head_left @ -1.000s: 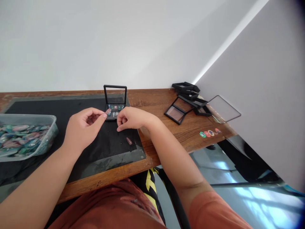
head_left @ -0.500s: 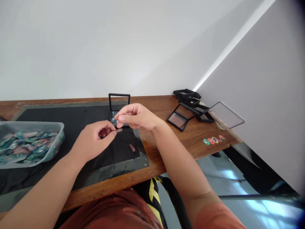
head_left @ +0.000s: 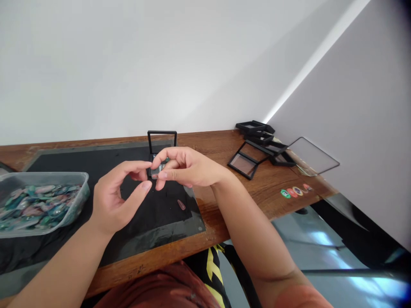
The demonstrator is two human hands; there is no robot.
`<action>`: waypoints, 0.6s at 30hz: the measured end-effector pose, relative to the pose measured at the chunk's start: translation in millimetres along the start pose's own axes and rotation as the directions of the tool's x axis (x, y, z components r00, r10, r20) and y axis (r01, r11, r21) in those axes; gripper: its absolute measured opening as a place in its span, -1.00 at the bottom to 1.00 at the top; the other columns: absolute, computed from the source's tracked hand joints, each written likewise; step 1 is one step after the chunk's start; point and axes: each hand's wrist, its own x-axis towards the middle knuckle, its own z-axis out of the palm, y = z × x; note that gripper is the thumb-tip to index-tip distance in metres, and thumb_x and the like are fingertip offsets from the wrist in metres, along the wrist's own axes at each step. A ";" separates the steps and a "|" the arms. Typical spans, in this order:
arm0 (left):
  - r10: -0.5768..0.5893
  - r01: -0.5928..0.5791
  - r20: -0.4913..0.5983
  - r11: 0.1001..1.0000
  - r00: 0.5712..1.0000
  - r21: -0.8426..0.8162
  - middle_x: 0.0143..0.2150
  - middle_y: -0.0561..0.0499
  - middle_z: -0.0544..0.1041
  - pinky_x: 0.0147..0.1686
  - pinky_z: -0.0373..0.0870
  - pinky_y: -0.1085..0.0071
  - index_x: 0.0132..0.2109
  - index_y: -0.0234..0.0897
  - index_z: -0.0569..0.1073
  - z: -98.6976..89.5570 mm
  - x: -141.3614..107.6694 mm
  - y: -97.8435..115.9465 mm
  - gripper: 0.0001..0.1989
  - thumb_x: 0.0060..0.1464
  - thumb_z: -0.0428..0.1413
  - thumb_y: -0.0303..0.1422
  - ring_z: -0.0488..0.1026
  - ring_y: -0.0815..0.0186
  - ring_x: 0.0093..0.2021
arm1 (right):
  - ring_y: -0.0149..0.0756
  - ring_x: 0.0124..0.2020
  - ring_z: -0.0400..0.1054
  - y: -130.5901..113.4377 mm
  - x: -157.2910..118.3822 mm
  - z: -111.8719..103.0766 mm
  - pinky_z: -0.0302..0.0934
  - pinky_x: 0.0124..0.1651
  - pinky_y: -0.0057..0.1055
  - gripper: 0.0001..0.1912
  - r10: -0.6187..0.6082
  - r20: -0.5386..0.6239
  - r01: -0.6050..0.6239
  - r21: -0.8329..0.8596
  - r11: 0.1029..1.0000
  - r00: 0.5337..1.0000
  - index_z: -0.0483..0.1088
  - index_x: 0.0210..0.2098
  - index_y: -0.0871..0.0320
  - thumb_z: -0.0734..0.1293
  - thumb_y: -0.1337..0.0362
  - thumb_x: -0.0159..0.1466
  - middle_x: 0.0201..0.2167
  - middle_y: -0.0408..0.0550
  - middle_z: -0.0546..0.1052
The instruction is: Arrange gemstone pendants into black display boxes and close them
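My right hand (head_left: 188, 167) is closed, with thumb and fingertips pinching a small pinkish flat piece (head_left: 155, 176). Just left of it, my left hand (head_left: 118, 192) is open. Its thumb and index finger are apart with nothing between them, the index tip close to the right fingertips. Behind the hands, a hinged black display frame (head_left: 162, 133) stands open, its lower half partly covered by my right hand; a few bluish bits show inside. Another pink elongated piece (head_left: 181, 205) lies on the black mat (head_left: 167, 205), nearer to me.
At the left, a clear plastic tub (head_left: 84, 188) holds many shiny teal and pink pieces. Several black frames (head_left: 253, 127) are piled at the back right, one open frame (head_left: 245, 164) in front. Round stickers (head_left: 291, 192) mark the wooden table (head_left: 208, 196) near its right edge.
My left thumb and index finger have parted, and the pinkish piece at their tips is now between my right fingers. The view has shifted slightly.
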 end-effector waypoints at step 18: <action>-0.279 0.268 0.057 0.819 0.959 -0.507 -0.20 0.02 0.70 -0.27 0.60 0.44 -0.10 0.05 0.73 6.6 4.0 -3.9 -0.85 0.17 0.37 -0.28 0.62 0.36 -0.32 | -0.51 -0.41 0.48 1.7 -4.3 14.8 0.36 -0.45 -0.62 -0.66 -0.096 -0.037 0.097 0.033 0.995 0.995 0.27 -0.18 0.11 0.51 0.16 0.29 -0.27 -0.12 0.64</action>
